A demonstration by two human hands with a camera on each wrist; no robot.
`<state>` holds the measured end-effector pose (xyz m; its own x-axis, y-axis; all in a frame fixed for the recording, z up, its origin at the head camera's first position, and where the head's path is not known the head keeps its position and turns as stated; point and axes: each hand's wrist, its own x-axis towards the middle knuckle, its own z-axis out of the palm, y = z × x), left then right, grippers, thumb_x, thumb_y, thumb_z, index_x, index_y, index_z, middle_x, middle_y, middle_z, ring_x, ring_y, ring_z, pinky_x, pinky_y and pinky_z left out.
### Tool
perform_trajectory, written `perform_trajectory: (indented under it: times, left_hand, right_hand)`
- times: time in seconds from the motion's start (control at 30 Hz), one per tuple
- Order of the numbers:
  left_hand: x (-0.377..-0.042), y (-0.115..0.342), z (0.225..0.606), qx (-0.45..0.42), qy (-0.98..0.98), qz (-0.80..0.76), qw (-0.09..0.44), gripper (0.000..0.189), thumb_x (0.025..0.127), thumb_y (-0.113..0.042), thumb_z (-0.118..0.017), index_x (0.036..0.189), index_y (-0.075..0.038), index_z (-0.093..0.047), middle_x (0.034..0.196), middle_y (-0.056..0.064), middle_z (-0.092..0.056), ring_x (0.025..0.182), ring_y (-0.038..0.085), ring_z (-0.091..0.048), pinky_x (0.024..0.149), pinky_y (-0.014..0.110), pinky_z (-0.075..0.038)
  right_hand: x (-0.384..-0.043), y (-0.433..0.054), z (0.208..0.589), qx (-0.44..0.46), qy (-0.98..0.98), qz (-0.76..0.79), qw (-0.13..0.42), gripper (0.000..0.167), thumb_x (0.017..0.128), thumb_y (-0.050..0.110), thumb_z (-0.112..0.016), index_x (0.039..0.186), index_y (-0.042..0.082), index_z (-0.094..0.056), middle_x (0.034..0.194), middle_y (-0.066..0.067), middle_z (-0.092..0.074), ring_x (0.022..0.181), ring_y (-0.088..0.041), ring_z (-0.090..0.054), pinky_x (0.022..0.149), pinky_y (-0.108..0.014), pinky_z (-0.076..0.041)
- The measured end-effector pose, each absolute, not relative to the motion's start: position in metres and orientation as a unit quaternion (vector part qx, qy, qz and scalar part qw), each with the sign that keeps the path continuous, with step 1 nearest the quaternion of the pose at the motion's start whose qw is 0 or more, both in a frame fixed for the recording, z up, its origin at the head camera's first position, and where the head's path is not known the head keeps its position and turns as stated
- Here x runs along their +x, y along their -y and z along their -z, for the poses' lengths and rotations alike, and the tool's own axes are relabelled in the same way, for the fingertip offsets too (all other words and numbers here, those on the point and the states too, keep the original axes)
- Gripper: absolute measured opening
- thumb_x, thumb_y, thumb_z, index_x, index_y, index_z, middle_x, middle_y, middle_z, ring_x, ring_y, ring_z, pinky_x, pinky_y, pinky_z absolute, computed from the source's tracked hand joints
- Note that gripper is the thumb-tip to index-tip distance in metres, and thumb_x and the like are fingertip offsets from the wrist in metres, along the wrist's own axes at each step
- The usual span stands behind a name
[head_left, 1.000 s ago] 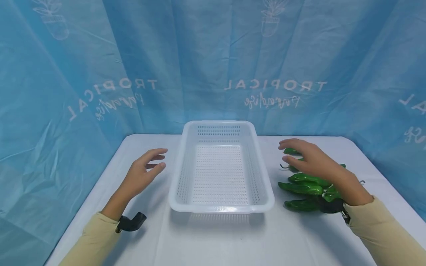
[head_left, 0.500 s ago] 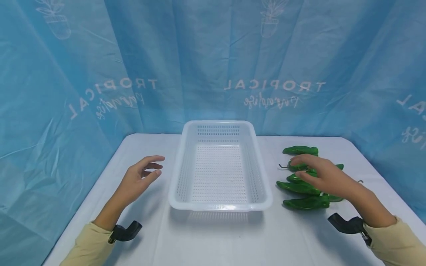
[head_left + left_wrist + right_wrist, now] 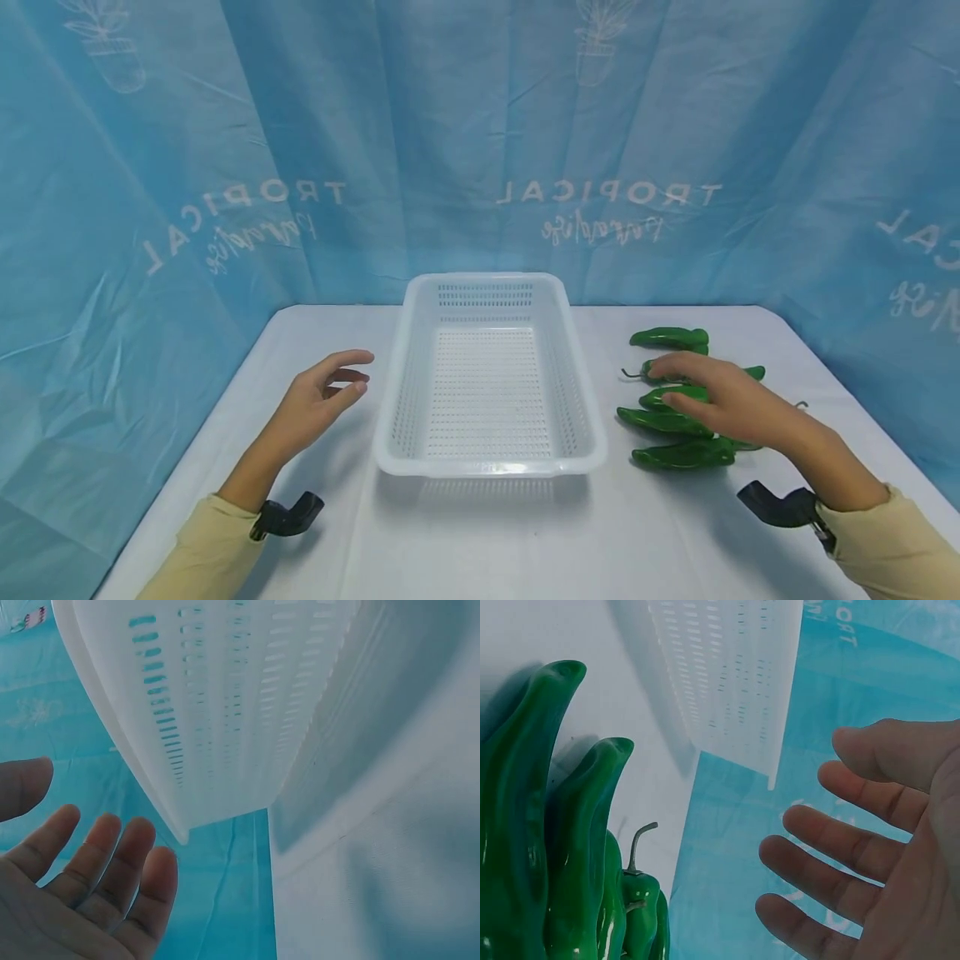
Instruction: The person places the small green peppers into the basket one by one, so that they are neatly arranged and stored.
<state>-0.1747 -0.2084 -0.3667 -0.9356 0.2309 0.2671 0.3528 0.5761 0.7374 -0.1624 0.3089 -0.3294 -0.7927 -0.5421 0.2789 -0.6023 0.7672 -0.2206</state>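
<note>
Several long green peppers lie in a loose pile on the right of the table. My right hand hovers over them with nothing in its fingers, hiding part of the pile. In the right wrist view, the shiny green peppers lie at left while the right hand has its fingers spread apart. A white perforated plastic basket stands mid-table, nothing inside it. To its left my left hand is held in the air, fingers relaxed, a short gap from the basket's side. The left wrist view shows that hand holding nothing.
A white cloth covers the table. Blue printed curtains hang behind it and along both sides. Each wrist carries a black camera mount, over a pale yellow sleeve.
Over the past second my right hand has moved back toward me and slightly right, uncovering the farthest pepper. My left hand has dropped slightly nearer. The basket and peppers stay put.
</note>
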Motion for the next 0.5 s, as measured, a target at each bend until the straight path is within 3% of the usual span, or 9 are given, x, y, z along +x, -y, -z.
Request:
perform_trajectory:
  times: [0.17, 0.5]
  left_hand:
    - [-0.189, 0.206, 0.366, -0.142, 0.882, 0.449, 0.034, 0.048, 0.1, -0.029, -0.06, 0.142, -0.01, -0.05, 0.146, 0.015, -0.053, 0.124, 0.036, -0.059, 0.101, 0.055, -0.054]
    - [-0.23, 0.194, 0.37, -0.134, 0.845, 0.516, -0.04, 0.056, 0.101, -0.028, -0.056, 0.15, -0.007, -0.038, 0.154, 0.019, -0.041, 0.131, 0.041, -0.053, 0.102, 0.053, -0.054]
  right_hand:
    - [-0.161, -0.309, 0.326, 0.295, 0.941, -0.149, 0.075, 0.034, 0.091, 0.014, -0.071, 0.124, 0.013, -0.064, 0.124, -0.004, -0.068, 0.108, -0.025, -0.068, 0.085, -0.046, -0.06]
    - [-0.158, -0.314, 0.325, 0.296, 0.942, -0.147, 0.058, 0.049, 0.09, 0.015, -0.072, 0.137, 0.013, -0.056, 0.132, -0.006, -0.064, 0.105, -0.023, -0.067, 0.082, -0.041, -0.06]
